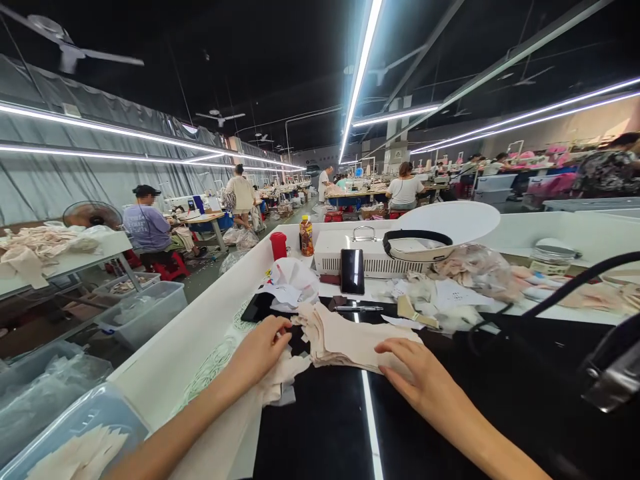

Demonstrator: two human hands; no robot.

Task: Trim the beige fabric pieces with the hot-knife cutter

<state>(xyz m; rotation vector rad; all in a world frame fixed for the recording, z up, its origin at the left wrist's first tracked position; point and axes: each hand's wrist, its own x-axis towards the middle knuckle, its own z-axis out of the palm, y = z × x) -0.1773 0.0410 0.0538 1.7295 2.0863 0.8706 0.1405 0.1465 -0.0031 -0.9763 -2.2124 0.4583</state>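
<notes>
A stack of pale cloth pieces [343, 343] is laid on the bench [320, 433], nearer its left edge than its right, the long axis running roughly left to right; its left end is flanked by the left hand [263, 348], its right end covered by the right hand [419, 367]; the right hand is the nearer, being rested on the cloth loosely open, fingers spread, with no firm grip seen; the left hand is half curled just beside, nothing seen held; whether the stack is touched there cannot be told.
</notes>
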